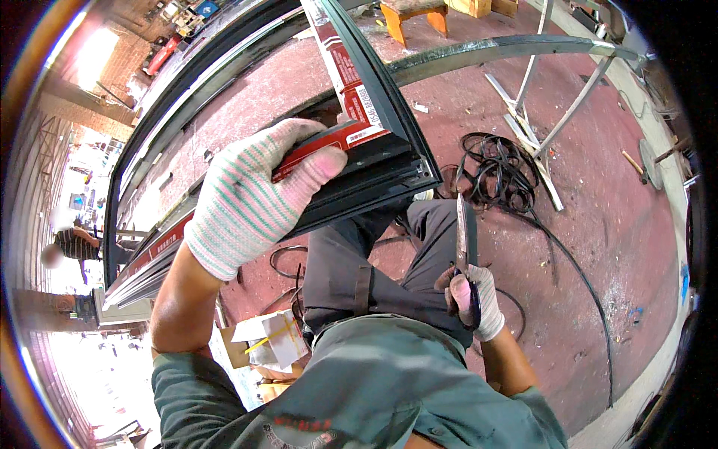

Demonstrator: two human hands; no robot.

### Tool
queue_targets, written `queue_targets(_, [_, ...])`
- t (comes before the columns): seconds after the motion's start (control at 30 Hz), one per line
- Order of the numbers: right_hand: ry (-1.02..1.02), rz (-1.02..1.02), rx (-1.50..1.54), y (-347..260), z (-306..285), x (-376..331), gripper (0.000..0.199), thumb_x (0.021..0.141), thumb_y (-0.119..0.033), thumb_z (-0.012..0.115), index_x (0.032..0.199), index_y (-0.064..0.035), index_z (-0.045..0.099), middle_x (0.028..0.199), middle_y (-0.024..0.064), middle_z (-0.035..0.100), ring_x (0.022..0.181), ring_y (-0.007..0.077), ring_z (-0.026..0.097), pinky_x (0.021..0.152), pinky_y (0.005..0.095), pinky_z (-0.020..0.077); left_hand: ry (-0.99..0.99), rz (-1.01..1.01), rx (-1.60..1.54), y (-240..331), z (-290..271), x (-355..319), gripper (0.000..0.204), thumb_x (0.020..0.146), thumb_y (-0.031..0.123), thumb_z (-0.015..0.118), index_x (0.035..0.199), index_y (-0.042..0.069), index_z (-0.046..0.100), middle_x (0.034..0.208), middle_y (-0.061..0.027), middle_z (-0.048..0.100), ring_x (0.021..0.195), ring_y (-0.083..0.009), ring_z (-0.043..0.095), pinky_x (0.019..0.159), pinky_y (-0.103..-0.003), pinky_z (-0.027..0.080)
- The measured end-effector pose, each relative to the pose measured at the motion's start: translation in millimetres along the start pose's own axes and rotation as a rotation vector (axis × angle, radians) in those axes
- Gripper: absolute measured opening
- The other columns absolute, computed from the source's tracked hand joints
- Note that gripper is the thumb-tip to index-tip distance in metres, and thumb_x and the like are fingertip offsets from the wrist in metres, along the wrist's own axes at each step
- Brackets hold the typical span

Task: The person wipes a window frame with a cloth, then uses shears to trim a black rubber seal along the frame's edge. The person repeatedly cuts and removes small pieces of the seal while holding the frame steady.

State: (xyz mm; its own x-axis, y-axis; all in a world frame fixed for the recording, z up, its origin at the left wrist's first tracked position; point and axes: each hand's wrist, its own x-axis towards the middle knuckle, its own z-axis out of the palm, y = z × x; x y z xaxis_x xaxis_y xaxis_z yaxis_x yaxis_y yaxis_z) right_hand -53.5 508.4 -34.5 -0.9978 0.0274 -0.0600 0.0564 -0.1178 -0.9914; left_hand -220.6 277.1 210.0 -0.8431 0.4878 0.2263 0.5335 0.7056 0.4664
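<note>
A large black metal frame (374, 179), lined with red printed film (340, 63), slants across the upper left, one corner near the middle. My left hand (250, 191), in a white knit glove with green stripes, is closed round the frame's edge close to that corner, the thumb lying over the red film. Low on the right, next to my thigh, my gloved right hand (482, 299) grips a pair of scissors (461, 232) by its dark handles. The blades point up and look closed, apart from the frame's corner.
Black flexible strip (497, 172) lies coiled on the red floor, a tail running right. A metal stand (576, 105) with a long bar (479, 56) stands beyond. An open white box (273, 337) is by my left side. Another person (78, 245) is far left. An orange-legged stool (396, 22) stands at the back.
</note>
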Motion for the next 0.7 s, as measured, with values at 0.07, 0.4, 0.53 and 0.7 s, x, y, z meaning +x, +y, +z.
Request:
queue_targets(0.07, [-0.011, 0.068, 0.022, -2.9, -3.3, -2.2, 0.052, 0.095, -0.051, 0.064, 0.085, 0.0000, 0.064, 0.063, 0.0051, 0.060, 0.046, 0.0089, 0.049, 0.044, 0.0255, 0.0382, -0.045, -0.052, 0.028, -1.2, -10.9, -6.5, 0.045, 0.092, 0.040, 0.072, 0.115, 0.002, 0.070, 0.092, -0.0169, 0.073, 0.086, -0.0207, 0.072, 0.081, -0.033, 0.054])
queue_targets(0.4, [0.004, 0.074, 0.050, 6.2, -2.4, -5.9, 0.058, 0.095, -0.053, 0.060, 0.088, 0.0044, 0.065, 0.069, 0.0075, 0.062, 0.047, 0.0109, 0.051, 0.043, 0.0268, 0.0403, 0.034, 0.001, 0.067, -20.5, -18.7, -20.3, 0.045, 0.093, 0.041, 0.070, 0.116, 0.002, 0.071, 0.097, -0.0164, 0.073, 0.089, -0.0225, 0.072, 0.083, -0.032, 0.055])
queue_targets(0.53, [-0.011, 0.093, 0.009, 0.2, -4.5, -3.5, 0.066, 0.095, -0.059, 0.056, 0.085, 0.0051, 0.064, 0.061, 0.0048, 0.057, 0.045, 0.0106, 0.050, 0.042, 0.0263, 0.0383, -0.002, 0.020, 0.080, -15.7, -17.7, -17.8, 0.046, 0.092, 0.042, 0.070, 0.116, 0.003, 0.070, 0.093, -0.0151, 0.073, 0.087, -0.0222, 0.071, 0.083, -0.033, 0.054])
queue_targets(0.7, [0.021, 0.101, 0.095, -2.3, 1.7, -2.7, 0.054, 0.093, -0.052, 0.066, 0.083, 0.0007, 0.065, 0.060, -0.0006, 0.057, 0.051, 0.0074, 0.050, 0.049, 0.0243, 0.0378, 0.001, -0.056, 0.038, -7.1, -7.1, -7.5, 0.046, 0.091, 0.044, 0.072, 0.113, 0.004, 0.072, 0.088, -0.0120, 0.072, 0.084, -0.0184, 0.069, 0.082, -0.032, 0.053])
